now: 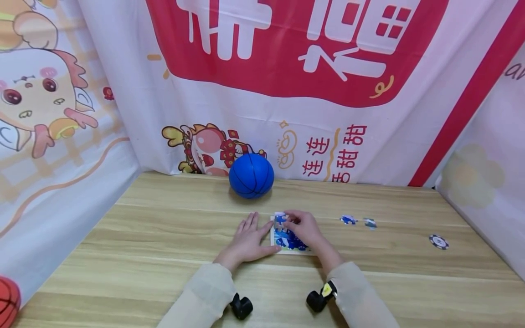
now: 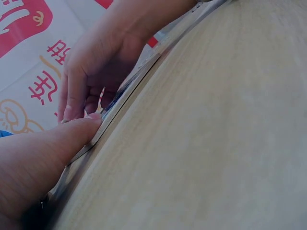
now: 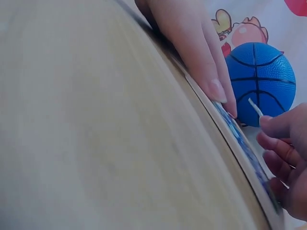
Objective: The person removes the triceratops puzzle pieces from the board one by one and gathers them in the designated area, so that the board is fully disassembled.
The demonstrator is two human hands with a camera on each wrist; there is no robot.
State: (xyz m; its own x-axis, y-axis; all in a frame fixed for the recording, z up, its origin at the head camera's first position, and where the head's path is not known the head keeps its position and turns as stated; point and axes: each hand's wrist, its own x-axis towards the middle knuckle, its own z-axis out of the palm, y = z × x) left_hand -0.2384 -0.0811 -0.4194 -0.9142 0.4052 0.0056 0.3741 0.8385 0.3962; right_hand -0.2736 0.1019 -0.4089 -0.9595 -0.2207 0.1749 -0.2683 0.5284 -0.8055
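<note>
A small jigsaw puzzle in a pale frame [image 1: 297, 252] lies on the wooden table, showing a blue picture. My left hand [image 1: 248, 242] rests at its left side with fingers spread and straight, the thumb [image 2: 87, 125] touching the frame's edge. Over the upper left part of the puzzle, my right hand [image 1: 305, 228] pinches a jigsaw piece [image 3: 255, 107] between thumb and fingers. That piece is tilted, with one edge raised above the board in the right wrist view. The right hand and wrist cover the puzzle's upper right part.
Two loose jigsaw pieces, one blue [image 1: 348, 220] and one greenish [image 1: 370, 222], lie right of the puzzle. Farther right is a poker chip [image 1: 439, 242]. A blue ball [image 1: 251, 176] sits behind, near the printed curtain [image 1: 246, 105]. A red ball [image 1: 8, 300] shows at far left.
</note>
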